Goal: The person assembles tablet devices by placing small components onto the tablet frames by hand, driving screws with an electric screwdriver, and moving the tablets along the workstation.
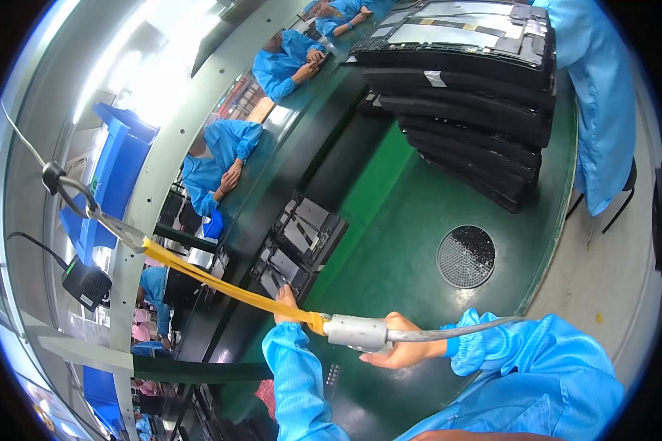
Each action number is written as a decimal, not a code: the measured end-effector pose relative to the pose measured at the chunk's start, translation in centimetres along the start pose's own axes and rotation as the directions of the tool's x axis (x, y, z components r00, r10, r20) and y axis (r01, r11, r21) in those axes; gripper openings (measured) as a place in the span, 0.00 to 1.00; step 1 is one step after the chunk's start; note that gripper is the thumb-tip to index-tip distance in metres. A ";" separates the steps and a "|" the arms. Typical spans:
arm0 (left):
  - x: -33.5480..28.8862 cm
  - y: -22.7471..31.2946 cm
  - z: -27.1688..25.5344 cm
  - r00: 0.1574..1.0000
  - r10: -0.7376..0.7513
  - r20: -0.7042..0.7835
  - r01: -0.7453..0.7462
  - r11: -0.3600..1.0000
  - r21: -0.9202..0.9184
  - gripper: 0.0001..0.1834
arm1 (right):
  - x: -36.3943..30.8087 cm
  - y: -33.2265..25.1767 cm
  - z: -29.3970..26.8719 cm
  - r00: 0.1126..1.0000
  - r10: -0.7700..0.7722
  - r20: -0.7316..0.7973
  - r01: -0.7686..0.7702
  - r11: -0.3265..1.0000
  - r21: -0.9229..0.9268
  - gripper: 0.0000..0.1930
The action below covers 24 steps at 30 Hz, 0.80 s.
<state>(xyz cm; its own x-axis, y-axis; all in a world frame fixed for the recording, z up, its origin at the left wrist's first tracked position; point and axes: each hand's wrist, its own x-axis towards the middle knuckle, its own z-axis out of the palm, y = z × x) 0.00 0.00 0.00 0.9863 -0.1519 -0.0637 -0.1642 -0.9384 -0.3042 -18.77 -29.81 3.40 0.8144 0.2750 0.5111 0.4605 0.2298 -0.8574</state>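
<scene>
An electric screwdriver (357,333), seen from its grey cable end, hangs from a yellow strap (224,287). My right hand (406,344) is closed around it, and its lower end is hidden. My left hand (287,303) grips the near edge of an opened black laptop base (312,239) with silver and dark parts exposed inside. The strap crosses over part of that hand. On the green worktop right of the laptop base sits a round gridded dish (465,256), partly covered with small dark pieces, perhaps screws.
A tall, leaning stack of black laptop bases (456,88) stands at the far right. Beside it is a person in a blue smock (599,110). A dark conveyor (331,140) runs along the left; other workers (224,162) sit beyond it. Blue bins (118,176) hang at the left.
</scene>
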 end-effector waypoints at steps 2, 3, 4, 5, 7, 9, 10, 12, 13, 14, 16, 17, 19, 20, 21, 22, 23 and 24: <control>0.1 -0.6 0.7 0.985 -0.048 -0.165 0.025 0.990 -0.137 0.33 | -0.2 0.0 0.3 1.000 -0.011 -0.024 0.012 0.999 0.033 0.20; 0.6 -0.4 -0.2 0.983 -0.045 -0.177 0.021 0.990 -0.138 0.33 | 0.5 0.4 0.0 0.999 -0.020 -0.026 0.021 0.999 0.024 0.20; 0.0 0.5 -1.2 0.946 -0.101 -0.307 0.033 0.975 -0.220 0.28 | 0.4 0.7 -0.3 0.999 -0.016 -0.047 0.016 1.000 -0.010 0.20; -0.4 1.0 -1.6 0.890 -0.167 -0.423 0.035 0.952 -0.303 0.23 | 0.2 0.9 -0.6 0.998 -0.012 -0.066 0.009 0.999 -0.042 0.19; -1.0 -0.9 -1.2 0.833 -0.266 -0.485 0.027 0.896 -0.444 0.18 | 0.3 0.8 -1.0 0.996 -0.014 -0.087 0.013 1.000 -0.016 0.20; -1.8 0.8 -5.1 0.834 -0.258 -0.487 0.228 0.966 -0.121 0.19 | 0.5 1.5 -1.5 0.992 0.018 -0.121 -0.027 0.997 -0.070 0.20; -2.8 0.9 -6.8 0.780 -0.250 -0.574 0.183 0.968 -0.172 0.20 | 0.9 0.9 -1.2 0.974 -0.024 -0.226 0.022 1.000 -0.010 0.09; -5.1 1.4 -10.3 0.683 -0.273 -0.678 0.147 0.960 -0.238 0.20 | 1.0 0.2 -1.3 0.968 -0.008 -0.252 0.007 1.000 -0.005 0.10; -6.2 1.8 -11.7 0.648 -0.298 -0.701 0.162 0.953 -0.255 0.20 | 1.0 0.3 -1.6 0.965 -0.011 -0.262 0.004 1.000 -0.025 0.10; -7.7 1.6 -12.5 0.622 -0.313 -0.718 0.172 0.949 -0.265 0.19 | 1.1 0.2 -1.6 0.958 -0.047 -0.284 0.031 0.998 -0.059 0.10; -9.8 1.9 -13.1 0.577 -0.325 -0.749 0.091 0.937 -0.337 0.20 | 1.5 0.2 -1.8 0.942 -0.046 -0.332 0.019 0.996 -0.084 0.10; -11.3 2.3 -13.2 0.552 -0.339 -0.762 0.018 0.918 -0.396 0.20 | 1.6 0.2 -1.9 0.936 -0.040 -0.351 0.007 0.996 -0.093 0.10; -13.9 4.1 -13.4 0.564 -0.355 -0.745 -0.015 0.898 -0.439 0.19 | 1.9 0.1 -2.5 0.917 -0.034 -0.397 0.020 0.999 -0.040 0.10; -15.2 5.4 -13.4 0.551 -0.289 -0.783 -0.122 0.900 -0.418 0.17 | 2.0 0.4 -2.8 0.901 -0.063 -0.430 0.036 0.997 -0.070 0.11; -16.5 6.5 -13.2 0.529 -0.227 -0.818 -0.224 0.892 -0.392 0.16 | 2.1 0.4 -3.1 0.891 -0.039 -0.453 0.030 0.999 -0.028 0.12; -17.6 7.6 -12.9 0.533 -0.159 -0.831 -0.265 0.901 -0.342 0.15 | 2.3 -0.1 -3.6 0.890 -0.039 -0.455 0.029 0.999 -0.030 0.13; -18.5 8.7 -12.4 0.534 -0.090 -0.841 -0.308 0.905 -0.293 0.14 | 2.5 -0.8 -4.1 0.889 -0.038 -0.457 0.027 0.999 -0.031 0.14; -19.2 10.0 -11.8 0.519 -0.018 -0.855 -0.354 0.905 -0.234 0.16 | 2.5 -1.3 -4.9 0.901 0.029 -0.433 -0.011 0.999 0.045 0.14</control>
<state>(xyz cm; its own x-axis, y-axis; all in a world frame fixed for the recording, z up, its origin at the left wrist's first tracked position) -20.44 -10.13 9.41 0.5265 -0.3271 0.7847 -0.4946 -0.8686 -0.0303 -15.63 -33.98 5.50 0.9002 -0.1492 0.4091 0.4351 0.2684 -0.8594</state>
